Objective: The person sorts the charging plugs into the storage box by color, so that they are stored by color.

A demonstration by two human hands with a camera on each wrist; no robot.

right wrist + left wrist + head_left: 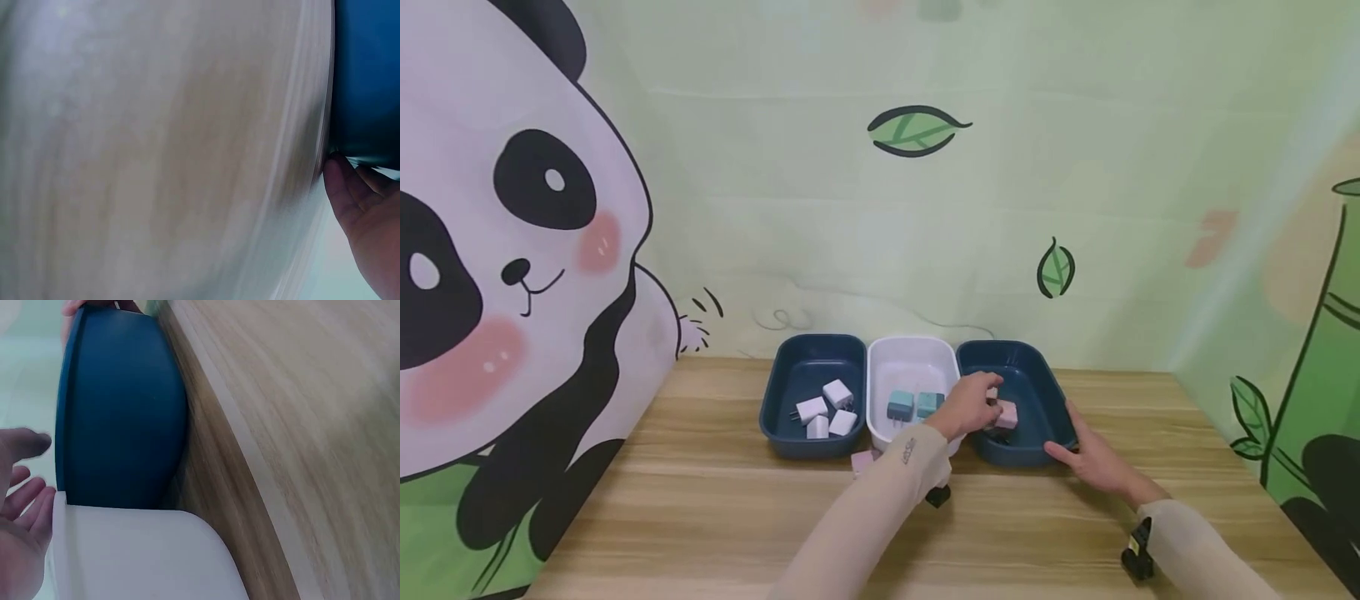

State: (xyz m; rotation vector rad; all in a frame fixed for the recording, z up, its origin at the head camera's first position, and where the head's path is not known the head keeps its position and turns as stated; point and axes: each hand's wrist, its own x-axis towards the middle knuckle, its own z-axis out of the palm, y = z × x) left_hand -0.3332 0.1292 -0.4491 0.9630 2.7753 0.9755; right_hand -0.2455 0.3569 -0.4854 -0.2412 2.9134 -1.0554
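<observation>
My left hand (970, 407) reaches over the near left part of the right-hand dark blue tray (1037, 375). A pink plug adapter (1006, 415) lies in that tray beside its fingertips. In the left wrist view, thumb and fingers (25, 512) are spread apart at rim height, and nothing shows between them. At the tray's near right corner, my right hand (1097, 458) touches the outside, thumb toward the front and fairly straight fingers along the side wall. The right wrist view shows those fingers (347, 187) against the blue wall (369, 94).
A white tray (913, 354) in the middle holds teal plug adapters (901, 405). Several white adapters (811, 410) lie in the left dark blue tray (820, 346). Another pink adapter (862, 462) lies on the wooden table (700, 517) before the white tray, partly behind my left sleeve.
</observation>
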